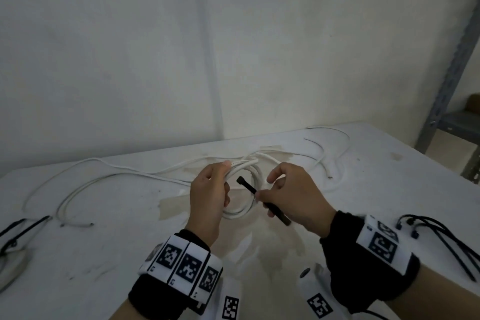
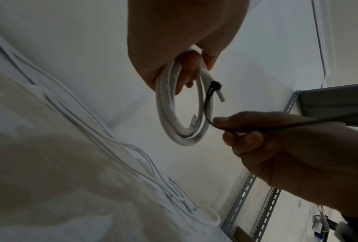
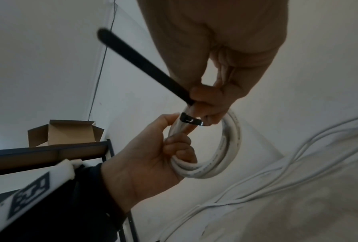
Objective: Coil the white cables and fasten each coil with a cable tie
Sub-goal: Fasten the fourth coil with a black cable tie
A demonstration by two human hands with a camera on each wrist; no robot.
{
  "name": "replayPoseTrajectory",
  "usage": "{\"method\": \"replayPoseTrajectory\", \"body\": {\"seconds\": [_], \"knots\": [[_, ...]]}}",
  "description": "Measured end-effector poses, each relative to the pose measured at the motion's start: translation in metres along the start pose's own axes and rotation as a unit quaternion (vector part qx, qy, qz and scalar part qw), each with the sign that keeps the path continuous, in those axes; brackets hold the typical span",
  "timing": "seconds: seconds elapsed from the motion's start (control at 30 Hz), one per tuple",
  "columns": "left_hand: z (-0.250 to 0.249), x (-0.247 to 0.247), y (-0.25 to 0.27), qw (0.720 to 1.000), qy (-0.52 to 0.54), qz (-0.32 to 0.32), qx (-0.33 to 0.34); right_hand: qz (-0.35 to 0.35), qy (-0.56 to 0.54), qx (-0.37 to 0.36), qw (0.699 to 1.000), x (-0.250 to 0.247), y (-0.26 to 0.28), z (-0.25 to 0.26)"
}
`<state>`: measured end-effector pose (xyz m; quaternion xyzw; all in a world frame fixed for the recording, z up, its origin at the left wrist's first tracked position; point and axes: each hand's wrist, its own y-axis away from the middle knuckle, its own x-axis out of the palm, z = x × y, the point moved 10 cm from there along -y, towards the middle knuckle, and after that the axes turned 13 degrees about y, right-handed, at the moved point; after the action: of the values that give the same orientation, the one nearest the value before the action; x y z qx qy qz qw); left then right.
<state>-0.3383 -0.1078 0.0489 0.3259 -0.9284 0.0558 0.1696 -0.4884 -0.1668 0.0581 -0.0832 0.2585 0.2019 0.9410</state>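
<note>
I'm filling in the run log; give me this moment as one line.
step: tying coil | left hand: grips white coil | right hand: pinches black cable tie at coil | tie: not closed | loose cables: on table

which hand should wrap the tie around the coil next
Probably the right hand: it already pinches the black cable tie beside the coil, while the left hand is occupied gripping the coil's loops.
</note>
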Motion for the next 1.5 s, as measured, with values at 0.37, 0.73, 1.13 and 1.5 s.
{"method": "replayPoseTrajectory", "body": {"seconds": [0.37,0.73,1.13,1.5], "knots": [[-0.014,-0.024,-0.008,0.999,-0.001,0.03,0.024,-0.055,-0.136,-0.034,0.989,0.039,-0.015,0.038],[-0.019,-0.03,-0.015,0.995,0.046,0.077,0.035,0.086,-0.135,-0.206,0.965,0.058,0.011,0.067],[-0.019,-0.02,-0.006,0.99,0.034,0.132,0.034,0.043,-0.132,-0.204,0.969,0.05,0.003,0.074],[-0.016,-0.019,-0.005,0.992,0.063,0.107,0.001,0.005,-0.082,-0.144,0.986,0.04,-0.002,0.067]]}}
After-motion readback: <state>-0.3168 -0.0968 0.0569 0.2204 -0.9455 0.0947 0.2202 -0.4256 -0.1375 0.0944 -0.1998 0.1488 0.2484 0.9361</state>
